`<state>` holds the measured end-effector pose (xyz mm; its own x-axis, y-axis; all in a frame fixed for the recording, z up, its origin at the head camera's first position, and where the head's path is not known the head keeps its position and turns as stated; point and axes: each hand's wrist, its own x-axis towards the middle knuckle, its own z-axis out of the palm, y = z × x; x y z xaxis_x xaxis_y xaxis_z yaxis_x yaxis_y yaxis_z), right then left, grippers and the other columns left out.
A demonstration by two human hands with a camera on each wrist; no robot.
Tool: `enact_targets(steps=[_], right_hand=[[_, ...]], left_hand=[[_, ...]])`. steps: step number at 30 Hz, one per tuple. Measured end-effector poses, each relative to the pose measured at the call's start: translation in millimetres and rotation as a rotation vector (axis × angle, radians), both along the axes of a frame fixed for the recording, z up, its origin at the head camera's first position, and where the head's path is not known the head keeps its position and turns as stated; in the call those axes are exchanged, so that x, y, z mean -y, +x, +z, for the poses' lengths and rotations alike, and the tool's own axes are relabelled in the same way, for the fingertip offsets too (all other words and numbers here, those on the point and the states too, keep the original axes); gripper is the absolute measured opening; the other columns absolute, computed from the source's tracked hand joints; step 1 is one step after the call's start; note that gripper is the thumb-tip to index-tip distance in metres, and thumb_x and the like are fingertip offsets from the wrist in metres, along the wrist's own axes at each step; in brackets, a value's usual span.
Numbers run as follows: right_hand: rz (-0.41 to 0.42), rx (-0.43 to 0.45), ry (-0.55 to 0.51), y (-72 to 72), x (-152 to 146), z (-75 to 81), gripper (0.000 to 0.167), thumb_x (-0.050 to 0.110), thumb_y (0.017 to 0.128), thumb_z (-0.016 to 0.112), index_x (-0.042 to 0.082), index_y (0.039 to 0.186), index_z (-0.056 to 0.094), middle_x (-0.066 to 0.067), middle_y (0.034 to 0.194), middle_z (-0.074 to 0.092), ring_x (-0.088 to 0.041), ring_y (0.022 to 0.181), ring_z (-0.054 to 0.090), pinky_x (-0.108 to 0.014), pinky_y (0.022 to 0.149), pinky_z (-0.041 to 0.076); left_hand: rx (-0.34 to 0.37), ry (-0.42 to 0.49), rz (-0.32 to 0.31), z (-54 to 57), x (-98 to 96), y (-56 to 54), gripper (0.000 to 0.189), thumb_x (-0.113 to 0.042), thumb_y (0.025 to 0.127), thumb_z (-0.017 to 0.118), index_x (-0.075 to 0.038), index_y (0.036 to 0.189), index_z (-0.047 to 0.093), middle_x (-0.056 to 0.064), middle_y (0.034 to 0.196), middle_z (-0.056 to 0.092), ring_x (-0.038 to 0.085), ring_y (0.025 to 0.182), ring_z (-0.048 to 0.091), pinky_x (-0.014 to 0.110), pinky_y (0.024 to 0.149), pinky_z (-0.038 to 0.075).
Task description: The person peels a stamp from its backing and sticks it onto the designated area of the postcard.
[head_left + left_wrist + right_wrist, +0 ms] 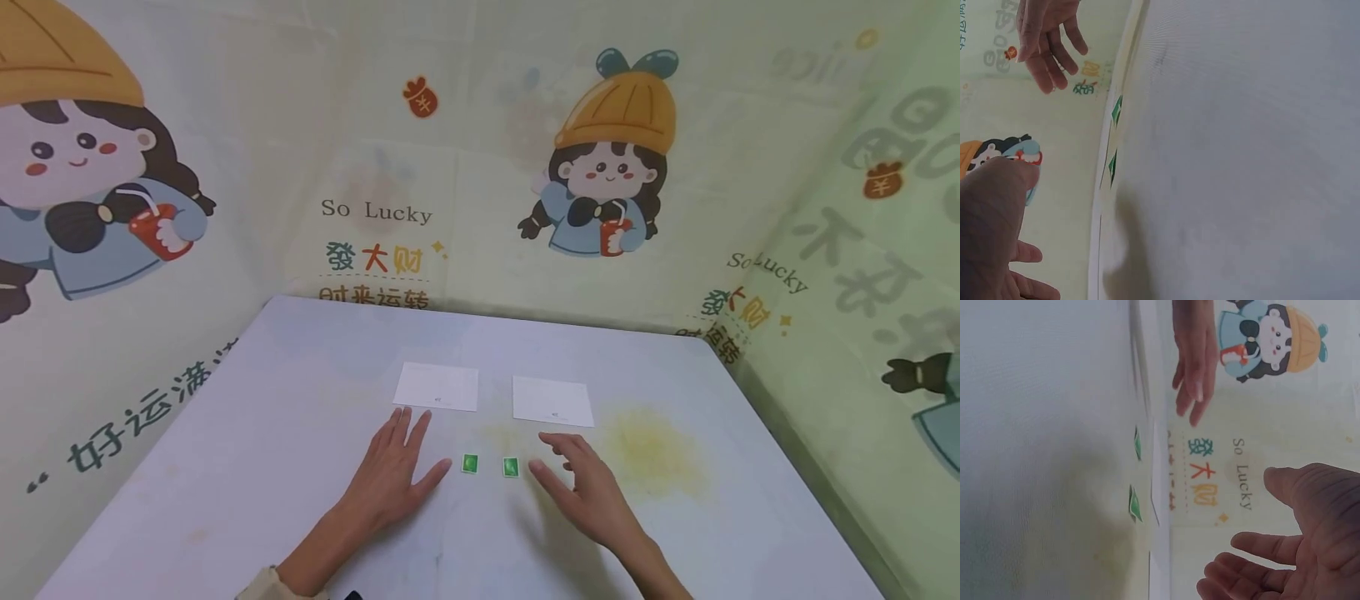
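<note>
- Here's the left hand (393, 479), palm down, fingers straight and thumb splayed wide, pinching nothing.
- And the right hand (588, 492): thumb well apart from loosely bent fingers, nothing between them, raised above its own shadow.
- Just off the right thumb's tip lies a small green rectangle of white-bordered paper (511, 467); just off the left thumb's tip, its green, white-edged twin (470, 463). Neither looks touched, and from low down both seem slightly warped.
- I'd say a lifted edge is the place to pinch: thumb and fingertip, lightly, so the thin paper doesn't crease or skid. Coming in low should help.
- Ahead of the left fingertips, a blank-looking white rectangular card (437, 387); ahead of the right ones, another white rectangular card (552, 402). Best keep fingers from nudging either askew.
- Beneath both hands, the pale, smooth-topped table (262, 433), yellow-stained right of the right hand.
</note>
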<state>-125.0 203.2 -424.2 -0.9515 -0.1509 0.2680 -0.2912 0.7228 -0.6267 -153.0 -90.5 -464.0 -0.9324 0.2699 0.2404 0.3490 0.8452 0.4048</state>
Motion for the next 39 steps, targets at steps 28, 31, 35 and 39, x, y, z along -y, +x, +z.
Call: enact_targets(steps=[28, 31, 35, 39], right_hand=[[0.088, 0.072, -0.025, -28.5, 11, -17.5, 0.032, 0.028, 0.087, 0.082, 0.006, 0.108, 0.073, 0.006, 0.084, 0.064, -0.008, 0.073, 0.061, -0.025, 0.066, 0.051], [0.102, 0.07, -0.025, -29.8, 12, -18.8, 0.031, 0.026, 0.086, 0.083, 0.005, 0.106, 0.073, 0.004, 0.083, 0.064, -0.008, 0.073, 0.06, -0.025, 0.065, 0.05], [0.11, 0.077, -0.004, -31.8, 13, -20.3, 0.028, 0.022, 0.086, 0.082, 0.004, 0.105, 0.072, 0.004, 0.083, 0.063, -0.008, 0.071, 0.058, -0.025, 0.064, 0.048], [0.115, 0.085, 0.022, -34.3, 14, -23.4, 0.024, 0.018, 0.086, 0.082, 0.004, 0.104, 0.072, 0.004, 0.082, 0.064, -0.007, 0.071, 0.057, -0.025, 0.063, 0.048]], left_hand=[[0.041, 0.069, -0.222, 10.5, -63.4, -54.1, 0.058, -0.037, 0.103, 0.056, -0.003, 0.149, 0.048, 0.024, 0.155, 0.044, 0.039, 0.148, 0.035, 0.056, 0.119, 0.029], [0.046, 0.047, -0.231, 11.7, -72.6, -61.5, 0.056, -0.037, 0.104, 0.056, -0.004, 0.149, 0.048, 0.023, 0.154, 0.045, 0.039, 0.147, 0.036, 0.056, 0.119, 0.03], [0.058, -0.002, -0.228, 11.5, -83.4, -72.0, 0.056, -0.037, 0.105, 0.053, -0.005, 0.149, 0.047, 0.021, 0.155, 0.045, 0.036, 0.148, 0.036, 0.052, 0.12, 0.029], [0.081, -0.035, -0.22, 9.7, -91.5, -80.9, 0.057, -0.039, 0.105, 0.051, -0.006, 0.151, 0.046, 0.019, 0.156, 0.044, 0.034, 0.15, 0.034, 0.05, 0.122, 0.027]])
